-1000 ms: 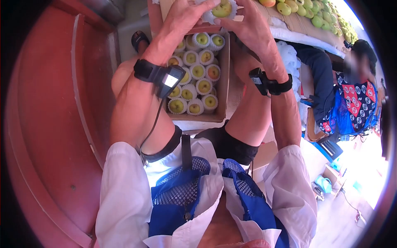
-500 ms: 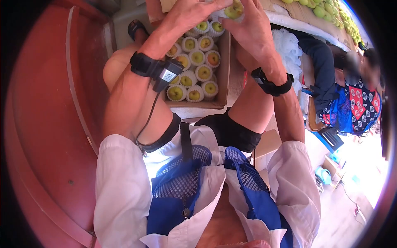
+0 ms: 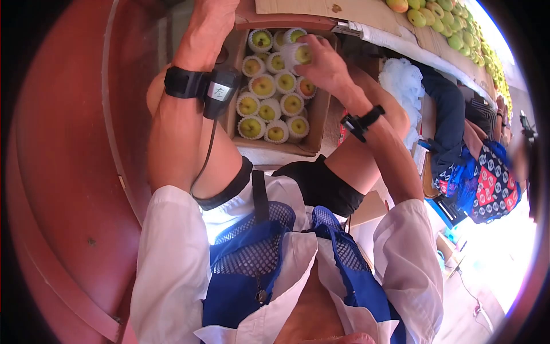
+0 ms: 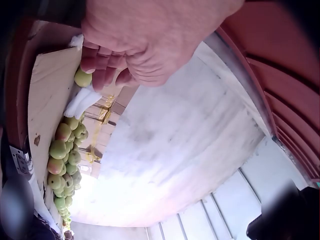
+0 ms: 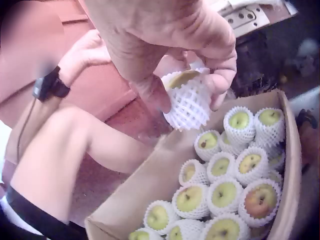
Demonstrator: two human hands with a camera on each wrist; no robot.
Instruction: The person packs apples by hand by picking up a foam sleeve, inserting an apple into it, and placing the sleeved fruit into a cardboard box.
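Observation:
My right hand (image 3: pixel 326 66) grips an apple in a white foam net (image 5: pixel 187 102), fingers and thumb around its sides, above the cardboard box (image 3: pixel 319 123). Inside the box, several more netted apples (image 3: pixel 262 86) sit in rows, mostly yellow-green with some reddish ones. My left hand (image 4: pixel 145 42) is raised beyond the box, its fingers loosely bent and partly hidden behind the palm. In the left wrist view its fingertips overlap a green apple (image 4: pixel 83 78) beside a white foam net (image 4: pixel 81 107). The head view cuts off this hand at the top edge.
A heap of loose apples (image 3: pixel 452 31) covers the stand at the upper right, edged by a cardboard sheet (image 3: pixel 309 7). White foam nets (image 3: pixel 401 86) are bunched beside my right knee. Another person (image 3: pixel 492 178) is at the right. A red panel (image 3: pixel 69 172) stands at the left.
Both hands were together at an apple in its foam net. My right hand has carried it down over the box, while my left hand has separated and moved up and left.

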